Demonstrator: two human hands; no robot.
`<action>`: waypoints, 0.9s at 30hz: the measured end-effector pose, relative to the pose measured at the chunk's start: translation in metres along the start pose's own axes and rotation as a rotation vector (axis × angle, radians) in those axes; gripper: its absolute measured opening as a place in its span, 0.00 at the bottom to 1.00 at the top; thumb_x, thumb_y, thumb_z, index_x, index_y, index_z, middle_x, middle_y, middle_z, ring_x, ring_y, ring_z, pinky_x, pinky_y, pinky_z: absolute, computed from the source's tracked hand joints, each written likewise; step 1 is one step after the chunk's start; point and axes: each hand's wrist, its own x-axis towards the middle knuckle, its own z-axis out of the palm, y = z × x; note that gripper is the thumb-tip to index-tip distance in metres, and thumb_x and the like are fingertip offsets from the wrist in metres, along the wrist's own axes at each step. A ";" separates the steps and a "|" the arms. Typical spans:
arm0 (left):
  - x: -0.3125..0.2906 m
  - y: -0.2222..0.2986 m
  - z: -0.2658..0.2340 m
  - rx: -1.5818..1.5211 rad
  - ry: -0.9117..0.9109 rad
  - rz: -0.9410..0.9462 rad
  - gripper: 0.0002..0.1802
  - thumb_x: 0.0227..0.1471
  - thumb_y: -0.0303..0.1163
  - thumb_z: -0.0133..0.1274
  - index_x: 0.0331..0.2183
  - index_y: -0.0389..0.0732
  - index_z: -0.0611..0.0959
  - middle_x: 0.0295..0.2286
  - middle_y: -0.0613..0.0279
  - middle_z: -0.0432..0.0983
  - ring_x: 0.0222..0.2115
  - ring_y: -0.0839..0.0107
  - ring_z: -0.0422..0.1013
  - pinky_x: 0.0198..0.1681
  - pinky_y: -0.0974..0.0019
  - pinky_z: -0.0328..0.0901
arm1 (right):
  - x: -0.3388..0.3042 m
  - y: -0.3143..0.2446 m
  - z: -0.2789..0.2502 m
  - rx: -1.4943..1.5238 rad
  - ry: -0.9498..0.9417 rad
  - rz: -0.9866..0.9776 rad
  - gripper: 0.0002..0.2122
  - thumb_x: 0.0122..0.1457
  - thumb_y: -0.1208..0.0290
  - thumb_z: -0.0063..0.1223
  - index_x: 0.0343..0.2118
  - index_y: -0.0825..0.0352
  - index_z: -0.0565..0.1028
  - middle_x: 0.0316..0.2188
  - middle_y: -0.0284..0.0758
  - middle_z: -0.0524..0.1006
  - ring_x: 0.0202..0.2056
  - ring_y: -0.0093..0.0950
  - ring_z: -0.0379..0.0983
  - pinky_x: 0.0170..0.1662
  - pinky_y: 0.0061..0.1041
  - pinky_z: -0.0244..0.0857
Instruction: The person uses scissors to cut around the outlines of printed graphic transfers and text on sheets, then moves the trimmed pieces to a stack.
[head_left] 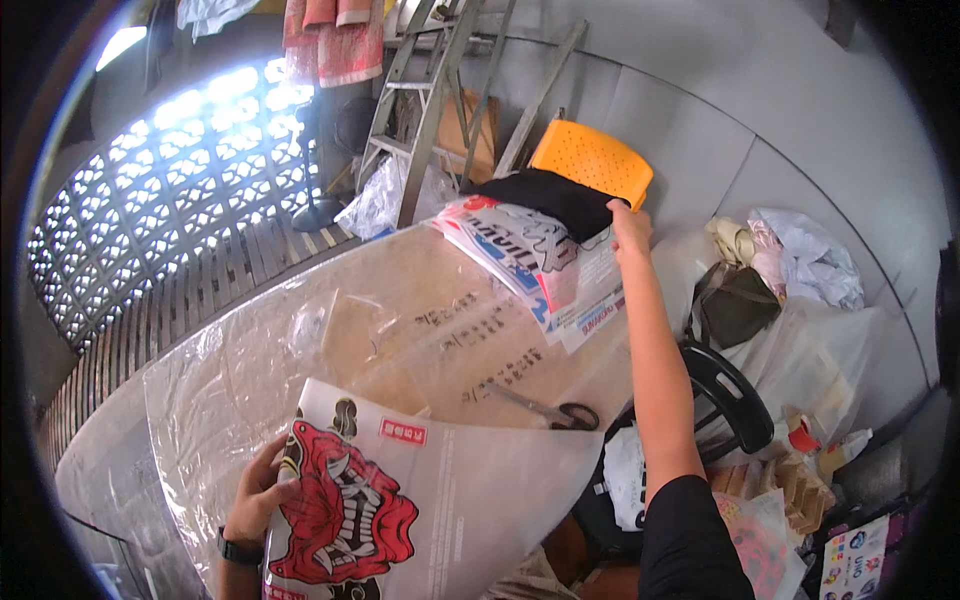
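My left hand (258, 497), with a dark watch on its wrist, grips the left edge of a large translucent printed sheet (345, 505). That sheet carries a red and black fanged mask design, and its upper edge curls up off the table. Stretched out to the far end of the table, my right hand (630, 230) pinches the corner of a folded black cloth (550, 198). Beneath the cloth lies a stack of printed sheets (515, 262) with blue, red and black designs. A pair of scissors (560, 412) rests beyond the mask sheet.
Clear plastic and handwritten marks cover the table (400, 320). An orange chair (595, 160) stands past its far end, near a metal ladder (425, 110). A black chair (735, 400), plastic bags (815, 260) and a cardboard piece (800, 495) crowd the right side.
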 end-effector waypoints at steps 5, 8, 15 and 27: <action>-0.013 0.007 0.002 0.009 0.031 -0.035 0.41 0.52 0.24 0.56 0.65 0.37 0.61 0.52 0.52 0.73 0.50 0.69 0.72 0.54 0.66 0.66 | -0.128 0.030 -0.070 -0.073 -0.404 -0.466 0.14 0.58 0.68 0.59 0.44 0.70 0.75 0.27 0.35 0.76 0.26 0.27 0.71 0.30 0.28 0.66; -0.010 0.014 0.005 0.110 0.057 0.016 0.39 0.53 0.25 0.57 0.65 0.39 0.63 0.49 0.54 0.75 0.46 0.71 0.72 0.51 0.69 0.67 | -0.202 0.026 -0.126 -0.434 -0.923 -0.405 0.10 0.59 0.71 0.60 0.40 0.71 0.78 0.21 0.24 0.70 0.22 0.17 0.65 0.30 0.22 0.62; -0.034 0.065 -0.049 0.846 0.575 0.441 0.37 0.51 0.25 0.64 0.62 0.45 0.70 0.33 0.64 0.73 0.29 0.81 0.71 0.30 0.73 0.67 | -0.250 0.014 -0.155 -0.537 -1.149 -0.423 0.11 0.54 0.73 0.62 0.40 0.70 0.78 0.22 0.36 0.73 0.25 0.30 0.71 0.32 0.30 0.65; -0.185 0.034 0.050 1.271 -0.015 0.238 0.52 0.35 0.47 0.75 0.61 0.47 0.71 0.61 0.47 0.61 0.62 0.47 0.58 0.64 0.48 0.57 | -0.269 0.036 -0.172 -0.669 -0.964 -0.634 0.19 0.52 0.73 0.63 0.49 0.66 0.77 0.31 0.39 0.72 0.32 0.36 0.71 0.40 0.34 0.67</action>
